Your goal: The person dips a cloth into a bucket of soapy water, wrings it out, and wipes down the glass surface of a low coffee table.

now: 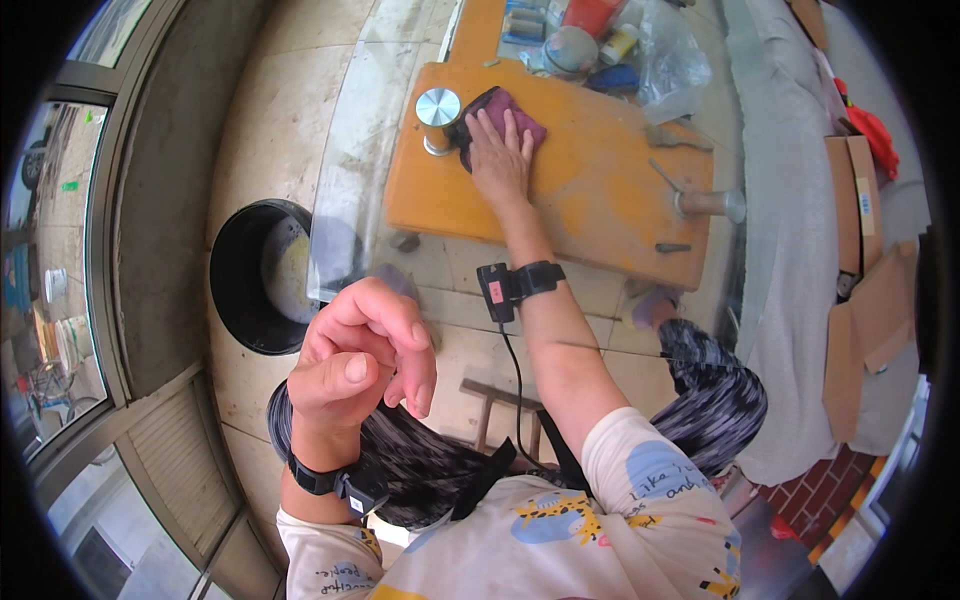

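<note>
My right hand (501,159) is spread flat on a folded maroon and dark cloth (529,126), pressing it with the fingers. The cloth sits beside a metal post with a shiny round cap (438,107) on an orange-brown wooden board (592,176) of a glass-topped table. A thin line like the edge of the glass top (330,225) crosses my right forearm, which seems to reach under the glass. My left hand (364,349) is raised in front of my body, fingers loosely curled and holding nothing. Both wrists wear black strapped devices.
A black bucket (259,277) with cloudy, sudsy liquid stands on the floor at left. On the board's right are a second metal post (709,204) and a brush (679,138). Jars and a clear plastic bag (675,67) lie beyond. Cardboard boxes (862,322) rest on a cloth-covered seat.
</note>
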`<action>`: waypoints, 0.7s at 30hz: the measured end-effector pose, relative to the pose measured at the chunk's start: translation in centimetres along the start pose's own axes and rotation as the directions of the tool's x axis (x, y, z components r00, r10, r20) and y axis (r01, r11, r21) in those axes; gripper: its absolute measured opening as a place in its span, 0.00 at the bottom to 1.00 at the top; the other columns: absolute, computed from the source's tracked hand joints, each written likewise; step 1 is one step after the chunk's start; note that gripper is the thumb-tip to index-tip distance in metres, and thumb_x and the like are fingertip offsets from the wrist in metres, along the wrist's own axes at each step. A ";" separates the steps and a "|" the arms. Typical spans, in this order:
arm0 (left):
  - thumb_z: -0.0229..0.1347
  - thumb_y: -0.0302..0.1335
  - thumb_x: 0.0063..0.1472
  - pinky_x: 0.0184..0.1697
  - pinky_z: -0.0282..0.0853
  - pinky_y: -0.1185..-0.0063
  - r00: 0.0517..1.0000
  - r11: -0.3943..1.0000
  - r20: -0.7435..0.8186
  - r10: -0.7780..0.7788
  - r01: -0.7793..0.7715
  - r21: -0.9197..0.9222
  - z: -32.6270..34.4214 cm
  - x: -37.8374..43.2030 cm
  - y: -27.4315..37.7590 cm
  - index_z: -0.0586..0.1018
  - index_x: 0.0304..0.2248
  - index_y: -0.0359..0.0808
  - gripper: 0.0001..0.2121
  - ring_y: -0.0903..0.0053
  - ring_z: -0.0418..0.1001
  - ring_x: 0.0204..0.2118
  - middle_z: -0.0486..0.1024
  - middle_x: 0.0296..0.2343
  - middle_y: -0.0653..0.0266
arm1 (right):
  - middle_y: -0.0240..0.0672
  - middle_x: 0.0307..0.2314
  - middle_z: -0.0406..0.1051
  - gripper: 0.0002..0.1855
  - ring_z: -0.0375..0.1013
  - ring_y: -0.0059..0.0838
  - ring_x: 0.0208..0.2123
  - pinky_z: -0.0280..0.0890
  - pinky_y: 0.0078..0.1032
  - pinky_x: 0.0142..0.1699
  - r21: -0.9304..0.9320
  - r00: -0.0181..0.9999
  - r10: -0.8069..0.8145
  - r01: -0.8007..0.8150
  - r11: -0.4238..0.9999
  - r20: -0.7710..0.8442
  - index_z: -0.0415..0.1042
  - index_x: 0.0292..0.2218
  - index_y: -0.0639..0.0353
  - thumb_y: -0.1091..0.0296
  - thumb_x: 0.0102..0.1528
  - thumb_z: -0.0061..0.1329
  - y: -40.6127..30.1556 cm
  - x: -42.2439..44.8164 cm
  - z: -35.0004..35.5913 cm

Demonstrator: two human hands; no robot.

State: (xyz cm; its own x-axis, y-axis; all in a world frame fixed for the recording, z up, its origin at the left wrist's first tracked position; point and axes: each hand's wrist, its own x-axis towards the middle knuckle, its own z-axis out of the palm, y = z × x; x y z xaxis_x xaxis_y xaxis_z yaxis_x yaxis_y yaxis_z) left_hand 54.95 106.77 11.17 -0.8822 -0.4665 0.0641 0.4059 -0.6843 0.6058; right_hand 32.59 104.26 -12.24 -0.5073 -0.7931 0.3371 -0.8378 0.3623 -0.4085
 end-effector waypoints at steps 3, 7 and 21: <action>0.50 0.32 0.53 0.16 0.53 0.86 0.999 1.000 -0.027 -0.022 0.023 0.018 0.1 0.2 0.0 0.67 0.35 0.26 0.15 0.82 0.62 0.13 0.71 0.18 0.51 | 0.27 0.49 0.60 0.21 0.49 0.36 0.56 0.38 0.45 0.58 0.066 0.994 -0.046 0.040 0.997 0.095 0.64 0.47 0.48 0.72 0.50 0.38 -1.0 -0.9 -0.8; 0.50 0.32 0.53 0.16 0.54 0.86 0.998 0.997 -0.014 -0.057 0.057 0.042 -0.1 0.4 -0.2 0.68 0.35 0.27 0.15 0.80 0.65 0.14 0.71 0.18 0.52 | 0.28 0.47 0.63 0.23 0.52 0.34 0.55 0.39 0.44 0.57 0.150 0.989 -0.056 0.035 0.988 0.138 0.64 0.45 0.50 0.78 0.46 0.39 -1.2 -2.3 -2.1; 0.50 0.30 0.54 0.18 0.58 0.84 0.997 0.998 -0.039 -0.062 0.063 0.024 0.3 2.0 -1.5 0.67 0.33 0.28 0.12 0.75 0.67 0.16 0.69 0.17 0.55 | 0.33 0.48 0.61 0.23 0.48 0.38 0.56 0.36 0.48 0.57 0.168 0.983 0.011 -0.043 0.985 0.184 0.60 0.48 0.53 0.73 0.48 0.37 0.2 0.0 -1.9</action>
State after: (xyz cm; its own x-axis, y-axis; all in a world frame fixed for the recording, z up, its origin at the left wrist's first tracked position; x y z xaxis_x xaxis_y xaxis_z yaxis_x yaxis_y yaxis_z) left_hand 52.50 107.03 10.68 -0.8958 -0.4444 -0.0043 0.3436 -0.6988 0.6274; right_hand 32.04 105.30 -10.73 -0.4712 -0.8653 0.1709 -0.7696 0.3086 -0.5591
